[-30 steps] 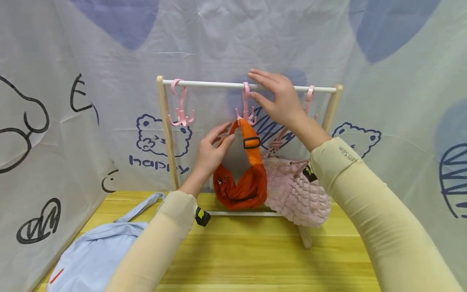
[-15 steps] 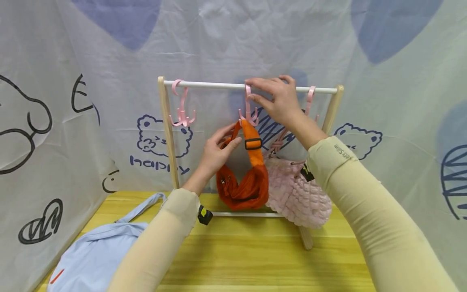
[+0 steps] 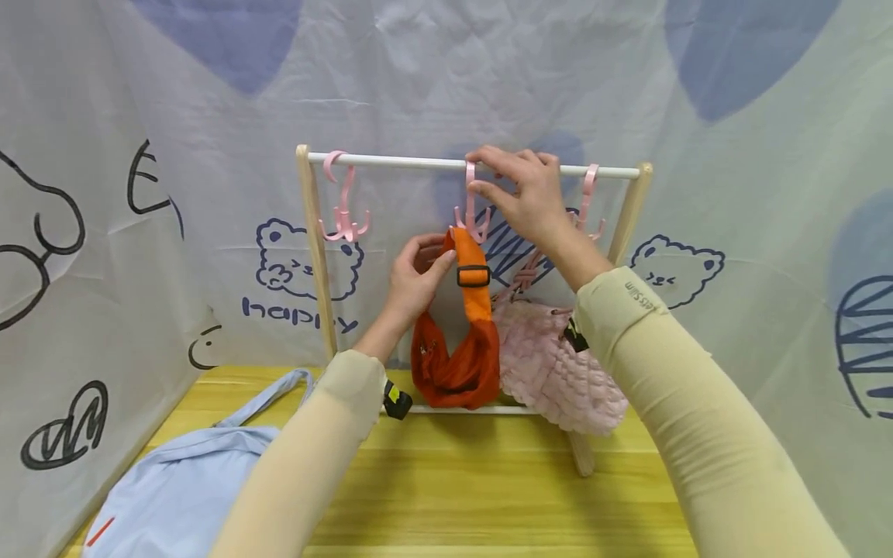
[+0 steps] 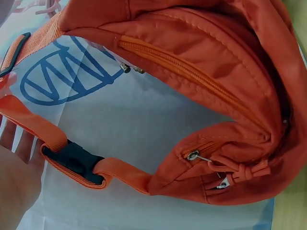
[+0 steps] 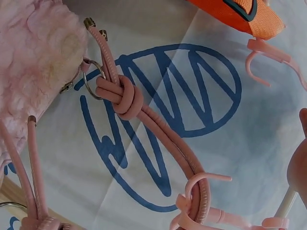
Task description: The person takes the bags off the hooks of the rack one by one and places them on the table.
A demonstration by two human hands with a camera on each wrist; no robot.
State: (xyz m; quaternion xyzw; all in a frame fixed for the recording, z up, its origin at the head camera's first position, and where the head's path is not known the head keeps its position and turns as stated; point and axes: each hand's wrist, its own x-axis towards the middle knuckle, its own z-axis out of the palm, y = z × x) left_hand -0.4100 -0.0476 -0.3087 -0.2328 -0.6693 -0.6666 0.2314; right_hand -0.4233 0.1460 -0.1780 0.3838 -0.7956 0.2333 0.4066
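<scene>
Orange bag strap (image 3: 469,267) in left hand (image 3: 413,285)

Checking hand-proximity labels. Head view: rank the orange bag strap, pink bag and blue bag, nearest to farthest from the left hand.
1. orange bag strap: held in the left hand, under the middle hook.
2. pink bag: hanging to the right, beyond the orange bag.
3. blue bag: lying on the table, low left.

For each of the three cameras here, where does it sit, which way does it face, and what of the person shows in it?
Head: worn on the head, faces forward and down at the rack; both sleeved arms, left hand and right hand show.
Left wrist: looks along the palm at the orange bag; palm edge shows.
Right wrist: looks at the pink bag and its knotted cord; a fingertip shows.
Shared: the orange bag's strap appears in all three.
</scene>
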